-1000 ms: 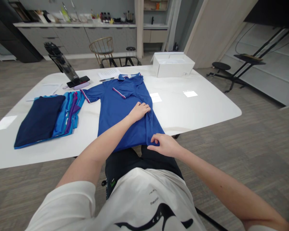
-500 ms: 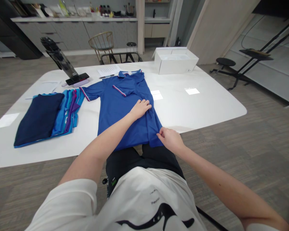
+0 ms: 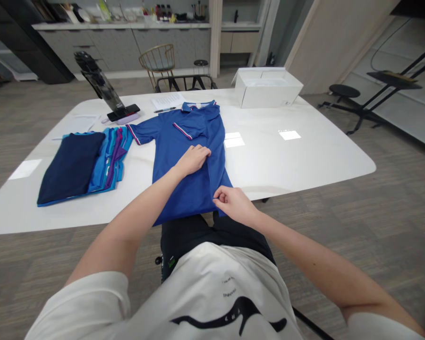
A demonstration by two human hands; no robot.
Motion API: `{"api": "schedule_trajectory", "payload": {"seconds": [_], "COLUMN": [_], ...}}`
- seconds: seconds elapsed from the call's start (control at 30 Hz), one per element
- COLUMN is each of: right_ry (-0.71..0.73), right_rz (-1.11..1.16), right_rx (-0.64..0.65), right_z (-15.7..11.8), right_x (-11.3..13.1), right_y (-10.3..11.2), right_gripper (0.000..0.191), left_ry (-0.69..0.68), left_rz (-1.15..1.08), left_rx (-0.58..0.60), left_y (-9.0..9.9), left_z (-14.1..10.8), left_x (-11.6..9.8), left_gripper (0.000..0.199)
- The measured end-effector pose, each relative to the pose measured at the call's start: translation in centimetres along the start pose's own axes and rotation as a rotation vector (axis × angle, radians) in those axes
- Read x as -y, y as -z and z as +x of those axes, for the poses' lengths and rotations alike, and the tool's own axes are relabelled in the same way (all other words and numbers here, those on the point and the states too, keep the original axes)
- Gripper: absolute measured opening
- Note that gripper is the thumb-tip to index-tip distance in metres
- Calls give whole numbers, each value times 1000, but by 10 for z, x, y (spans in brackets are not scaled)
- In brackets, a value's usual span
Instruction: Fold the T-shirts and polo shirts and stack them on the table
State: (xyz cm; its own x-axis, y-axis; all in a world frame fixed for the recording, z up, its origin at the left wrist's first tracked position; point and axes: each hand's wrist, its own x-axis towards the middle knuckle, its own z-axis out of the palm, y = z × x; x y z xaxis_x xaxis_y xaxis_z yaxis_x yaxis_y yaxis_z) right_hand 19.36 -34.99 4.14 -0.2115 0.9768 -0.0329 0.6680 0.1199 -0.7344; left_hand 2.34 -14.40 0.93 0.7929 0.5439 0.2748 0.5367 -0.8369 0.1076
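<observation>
A blue polo shirt [image 3: 173, 156] lies on the white table, collar toward the far side and hem at the near edge. Its right side is folded inward, with that sleeve lying across the chest. My left hand [image 3: 194, 159] is closed on the folded edge at mid-body, fingertips pinching the cloth. Near the hem, my right hand [image 3: 233, 202] pinches the lower corner of the folded side. To the left sits a stack of folded clothes [image 3: 71, 165], dark navy on top with blue and purple layers showing beside it.
A black upright device [image 3: 106, 92] stands at the back left, near papers [image 3: 168, 100] and a pen [image 3: 165, 110]. A white box [image 3: 267, 89] is at the back of the table [image 3: 326, 156]. Chairs, a stool and a kitchen counter are beyond.
Both hands have moved left across the shirt, bringing its right side further inward over the body. The whole view has shifted slightly, so the table appears further right.
</observation>
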Motion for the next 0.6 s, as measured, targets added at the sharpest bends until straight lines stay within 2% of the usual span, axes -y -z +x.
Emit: {"api": "schedule_trajectory", "payload": {"seconds": [0.07,0.13,0.27,0.43,0.6], "right_ry": [48,107,184,98,19], "right_rz": [-42,-132,-403,-599,-527], "right_rx": [54,52,2,-55,-25], "right_z": [5,5,-5,-19,-25], "right_x": [-8,-18,-30,-40,-53], "right_y": [-12,-16,-5,4,9], "right_gripper": [10,15,23,34,29], "left_ry": [2,-1,-71,-35,-4], "left_rz": [25,30,21,-35,-60], "left_rx": [50,54,54,40,30], "left_y": [-4,-6,-6,-6,-9], "left_z": [-16,-26,-29,-26,-25], "left_x": [4,3,-6,-14,-16], "left_gripper": [33,38,31,26,22]}}
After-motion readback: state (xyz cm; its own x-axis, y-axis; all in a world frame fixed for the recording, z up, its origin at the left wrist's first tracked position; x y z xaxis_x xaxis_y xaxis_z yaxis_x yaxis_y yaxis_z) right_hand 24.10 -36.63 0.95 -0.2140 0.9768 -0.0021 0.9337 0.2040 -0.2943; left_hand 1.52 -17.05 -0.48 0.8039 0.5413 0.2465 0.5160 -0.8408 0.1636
